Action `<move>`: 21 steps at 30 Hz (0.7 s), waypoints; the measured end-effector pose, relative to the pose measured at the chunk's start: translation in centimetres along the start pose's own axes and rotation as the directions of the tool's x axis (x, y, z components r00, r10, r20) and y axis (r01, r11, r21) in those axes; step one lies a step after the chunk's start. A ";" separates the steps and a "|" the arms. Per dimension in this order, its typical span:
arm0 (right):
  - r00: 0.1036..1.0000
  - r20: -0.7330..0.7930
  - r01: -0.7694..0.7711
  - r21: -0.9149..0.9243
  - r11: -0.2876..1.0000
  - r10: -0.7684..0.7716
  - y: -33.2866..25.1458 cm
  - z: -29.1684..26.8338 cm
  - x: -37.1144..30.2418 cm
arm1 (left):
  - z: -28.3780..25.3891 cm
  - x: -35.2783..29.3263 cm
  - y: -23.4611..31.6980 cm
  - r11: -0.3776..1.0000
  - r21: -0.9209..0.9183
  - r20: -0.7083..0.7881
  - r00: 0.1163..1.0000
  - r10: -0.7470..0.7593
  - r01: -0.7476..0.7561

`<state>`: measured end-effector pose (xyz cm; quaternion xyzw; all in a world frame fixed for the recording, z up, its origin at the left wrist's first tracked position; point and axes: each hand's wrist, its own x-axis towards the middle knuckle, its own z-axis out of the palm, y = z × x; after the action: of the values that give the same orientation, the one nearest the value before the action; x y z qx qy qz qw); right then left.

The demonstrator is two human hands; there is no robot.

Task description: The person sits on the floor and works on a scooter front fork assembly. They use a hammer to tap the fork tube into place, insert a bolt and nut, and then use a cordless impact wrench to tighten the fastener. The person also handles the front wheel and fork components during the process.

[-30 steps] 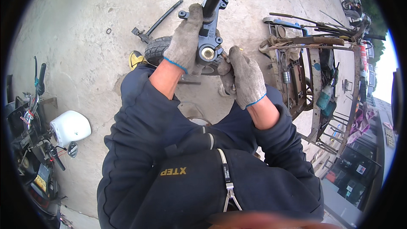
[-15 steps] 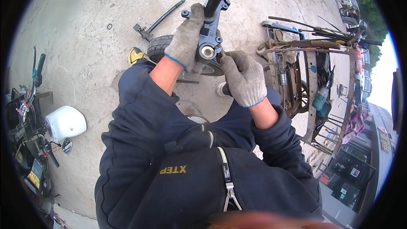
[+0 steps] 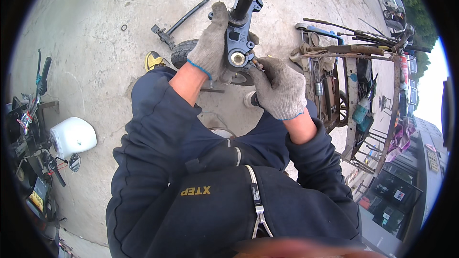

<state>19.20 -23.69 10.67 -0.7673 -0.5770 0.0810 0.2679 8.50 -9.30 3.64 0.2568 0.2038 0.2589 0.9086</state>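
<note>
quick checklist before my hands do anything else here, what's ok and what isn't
1. Left hand gripping the black metal part: ok, wrapped around its side.
2. Right hand near the part's lower end: ok, fingertips beside the round hole.
3. Both hands gloved: ok.
4. Small brownish piece by the right fingertips fully seated: cannot tell, too small and partly covered.
5. Part clear of the tyre behind it: cannot tell from this view.
6. Loose items off the ground: not ok, a black bar and a small ring lie there.
</note>
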 end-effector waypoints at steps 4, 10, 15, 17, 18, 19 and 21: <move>0.999 0.034 -0.025 -0.030 0.999 0.026 -0.3 0.3 0.0 | -0.4 0.4 0.1 1.000 0.021 -0.013 1.000 -0.009 0.010; 0.897 0.272 -0.427 0.331 0.842 0.348 -1.3 0.4 0.6 | -0.5 0.4 0.4 1.000 0.016 -0.046 0.999 -0.012 0.012; 0.761 0.487 -0.639 0.678 0.363 0.429 -0.8 1.1 0.0 | -0.3 0.4 0.3 0.999 -0.032 -0.050 0.999 -0.011 0.009; 0.734 0.514 -0.629 0.761 0.160 0.443 -0.3 1.3 -0.7 | -0.3 0.5 0.3 1.000 -0.021 -0.075 0.997 0.010 -0.011; 0.727 0.529 -0.612 0.789 0.062 0.438 0.1 1.4 -1.0 | -0.3 0.6 0.3 1.000 -0.018 -0.081 0.997 0.020 -0.021; 0.743 0.519 -0.582 0.813 0.024 0.423 0.5 1.5 -1.2 | -0.3 0.7 0.3 0.999 -0.038 -0.089 0.996 0.020 -0.023; 0.761 0.499 -0.530 0.847 -0.047 0.414 1.2 1.7 -1.4 | -0.5 1.0 0.5 0.997 -0.075 -0.082 0.997 0.015 -0.021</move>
<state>19.09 -24.67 8.39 -0.5518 -0.0952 0.5500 0.6196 8.83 -8.18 3.34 0.2133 0.2283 0.2848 0.9062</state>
